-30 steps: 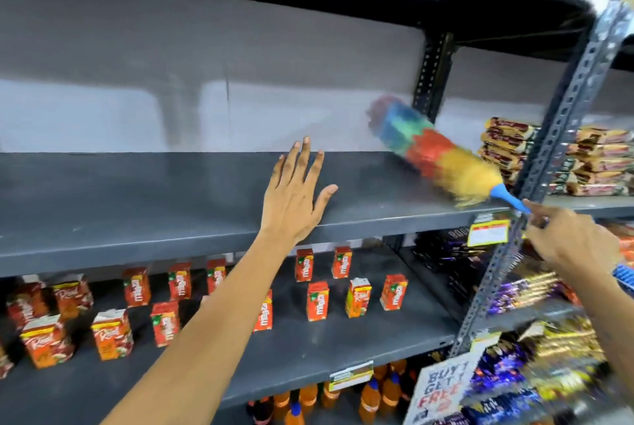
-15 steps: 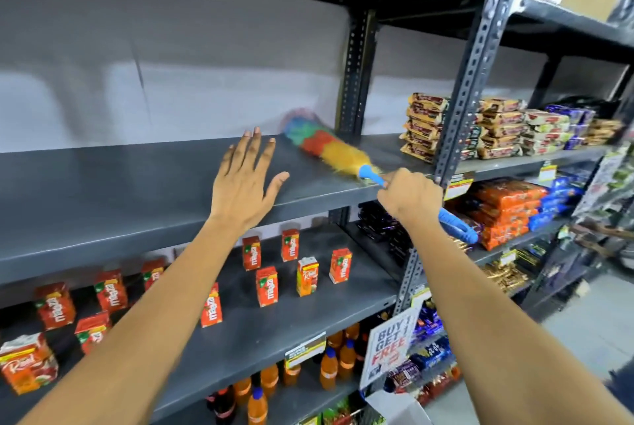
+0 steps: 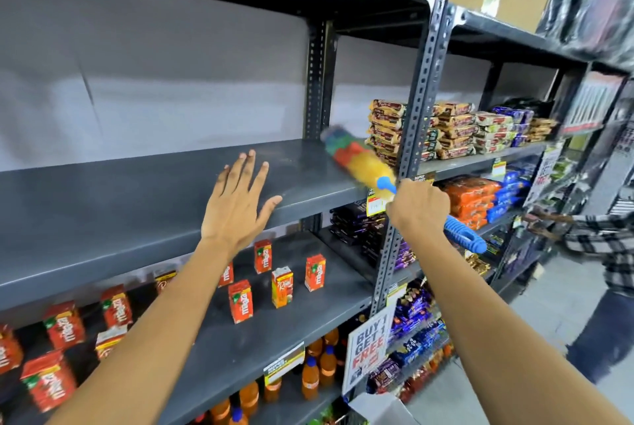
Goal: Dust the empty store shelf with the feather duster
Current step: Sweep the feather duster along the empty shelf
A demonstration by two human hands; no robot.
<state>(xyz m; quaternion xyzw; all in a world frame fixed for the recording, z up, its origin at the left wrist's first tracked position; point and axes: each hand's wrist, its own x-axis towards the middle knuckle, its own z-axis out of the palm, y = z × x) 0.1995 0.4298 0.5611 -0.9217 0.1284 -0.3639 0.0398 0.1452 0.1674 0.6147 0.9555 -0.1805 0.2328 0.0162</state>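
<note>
Sweeping the shelf [image 3: 144, 191] at its right end, my right hand [image 3: 417, 206] fisted on the duster [image 3: 360, 160], left hand [image 3: 236, 201] splayed flat; next stroke likely runs leftward.

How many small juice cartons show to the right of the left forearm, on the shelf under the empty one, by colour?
Red cartons: 4, one of them partly hidden by the left forearm
Orange-yellow carton: 1
Total: 5

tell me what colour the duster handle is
Bright blue, ribbed handle, clearest in the head view below the right hand.
</note>
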